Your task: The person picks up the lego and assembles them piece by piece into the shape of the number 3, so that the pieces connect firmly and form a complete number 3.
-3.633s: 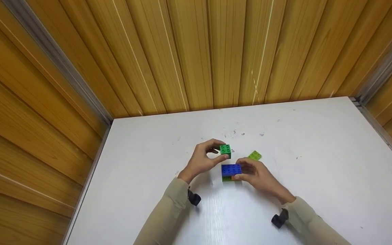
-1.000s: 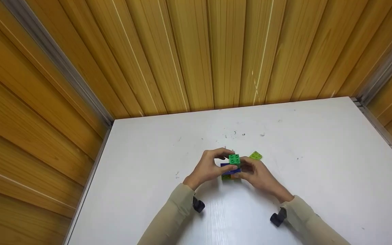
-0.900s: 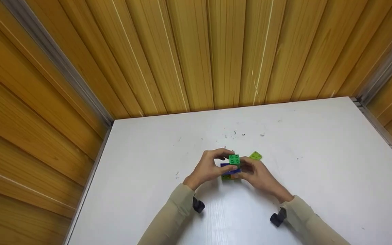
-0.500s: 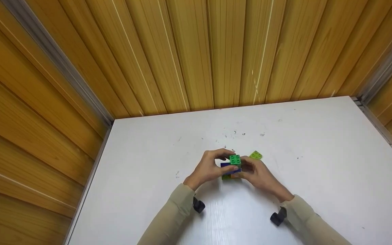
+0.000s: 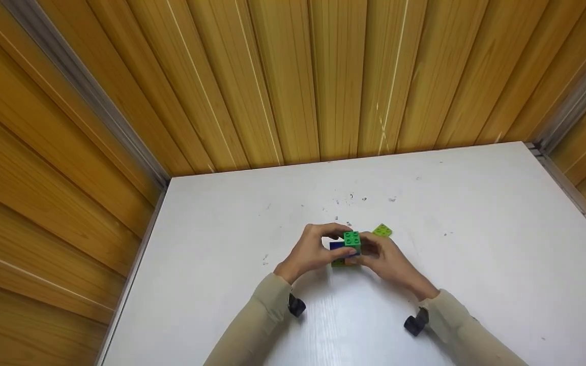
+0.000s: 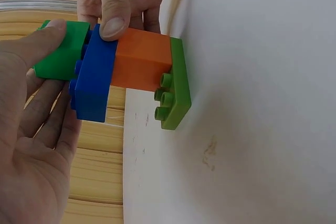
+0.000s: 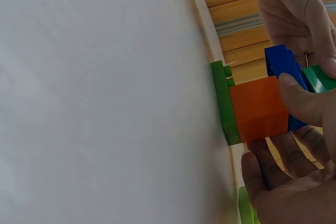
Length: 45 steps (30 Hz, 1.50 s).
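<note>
My left hand (image 5: 316, 249) pinches a small green toy brick (image 5: 352, 239) between thumb and fingers, over the right end of a blue brick (image 5: 337, 246). In the left wrist view the green brick (image 6: 64, 51) meets the blue brick's (image 6: 93, 80) studded face; whether it is fully seated I cannot tell. Under the blue brick comes an orange brick (image 6: 140, 59), standing on a lime-green plate (image 6: 179, 85). My right hand (image 5: 387, 258) grips the stack from the right, its thumb (image 7: 299, 98) against the blue brick. Part of the blue brick's top is hidden by my left thumb.
A loose lime-green plate (image 5: 382, 230) lies on the white table (image 5: 222, 244) just behind my right hand. Wood-patterned walls (image 5: 293, 81) stand at the back and sides. Dark marks spot the table surface.
My left hand has moved right and nearer with the green brick, bringing it from beside the stack onto the blue brick's right end. Over the last second both hands stay almost still.
</note>
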### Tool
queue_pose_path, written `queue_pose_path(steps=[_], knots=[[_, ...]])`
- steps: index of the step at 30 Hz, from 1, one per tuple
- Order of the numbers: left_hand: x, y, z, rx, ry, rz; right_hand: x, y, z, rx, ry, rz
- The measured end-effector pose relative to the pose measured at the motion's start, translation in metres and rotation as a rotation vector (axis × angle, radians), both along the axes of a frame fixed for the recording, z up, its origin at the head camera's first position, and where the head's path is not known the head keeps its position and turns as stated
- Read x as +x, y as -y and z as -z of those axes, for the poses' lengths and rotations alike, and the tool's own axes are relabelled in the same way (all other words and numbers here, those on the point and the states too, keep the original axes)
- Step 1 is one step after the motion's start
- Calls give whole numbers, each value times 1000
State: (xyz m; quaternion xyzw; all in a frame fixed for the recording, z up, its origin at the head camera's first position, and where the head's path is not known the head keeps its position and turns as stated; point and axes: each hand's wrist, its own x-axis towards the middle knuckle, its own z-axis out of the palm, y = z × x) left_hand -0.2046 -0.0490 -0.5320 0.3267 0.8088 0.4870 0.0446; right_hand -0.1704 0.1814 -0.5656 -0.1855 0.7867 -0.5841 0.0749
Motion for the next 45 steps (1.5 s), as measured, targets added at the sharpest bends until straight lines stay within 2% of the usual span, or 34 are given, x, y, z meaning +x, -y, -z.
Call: queue_pose_path(steps=[3,11,26,45], knots=[[-1,-1,0,-5,-29,2,0,0,1,-12,21,-1],[-2,-1,1,-17,-60,6,-2,-1,-1,1,5,-2],[0,-1,1,-10,-58,-4,-2,0,-1,33,-5,14],[2,-1,3,-17,-97,5,-2,-1,0,23,-4,7]])
